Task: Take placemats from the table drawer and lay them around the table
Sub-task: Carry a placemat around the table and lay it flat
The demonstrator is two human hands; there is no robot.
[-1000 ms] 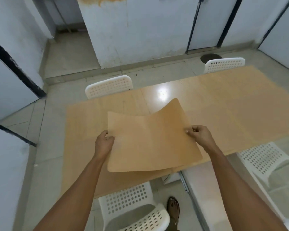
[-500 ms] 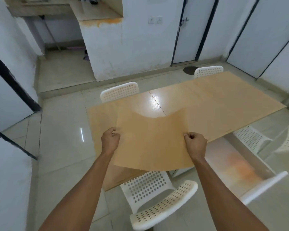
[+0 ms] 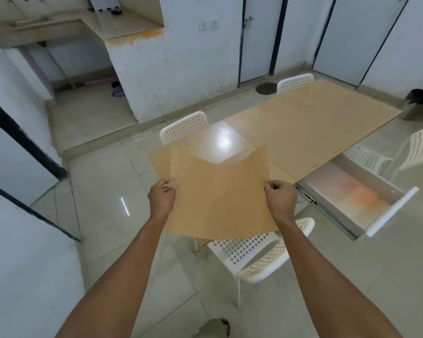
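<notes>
Tan and flexible, the placemat (image 3: 220, 196) sags between our hands, held in the air above the near corner of the table (image 3: 303, 128); our left hand (image 3: 162, 198) pinches its left edge and our right hand (image 3: 280, 198) is curled round its right edge. We judge the task barely begun: the drawer (image 3: 357, 196) stands pulled out at the table's side, and we can make out no mat lying flat on the wood yet, though mat and tabletop match closely in colour. The surface is pale glossy wood with a bright glare spot. White perforated chairs (image 3: 259, 252) ring it, on a light tiled floor (image 3: 103, 196) between whitewashed walls.
</notes>
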